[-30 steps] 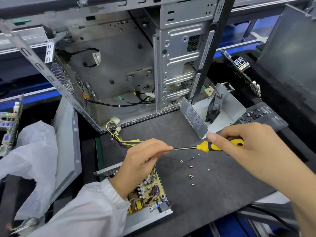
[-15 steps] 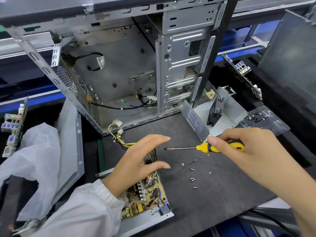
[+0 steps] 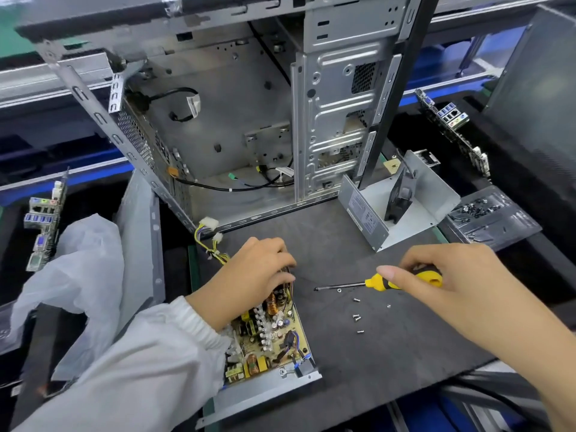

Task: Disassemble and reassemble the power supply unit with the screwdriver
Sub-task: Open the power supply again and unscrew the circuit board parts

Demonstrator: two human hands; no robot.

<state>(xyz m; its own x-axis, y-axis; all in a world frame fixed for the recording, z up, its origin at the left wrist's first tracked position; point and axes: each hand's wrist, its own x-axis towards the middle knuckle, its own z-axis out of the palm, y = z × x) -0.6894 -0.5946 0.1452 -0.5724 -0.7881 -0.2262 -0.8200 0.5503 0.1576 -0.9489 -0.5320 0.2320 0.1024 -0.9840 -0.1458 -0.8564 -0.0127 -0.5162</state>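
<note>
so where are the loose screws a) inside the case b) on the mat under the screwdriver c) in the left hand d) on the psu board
B: the screws lie scattered on the mat just below the screwdriver held in the right hand.

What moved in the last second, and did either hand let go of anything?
The left hand left the screwdriver tip and dropped onto the far end of the circuit board. The right hand still holds the screwdriver handle. Loose screws stayed put.
</note>
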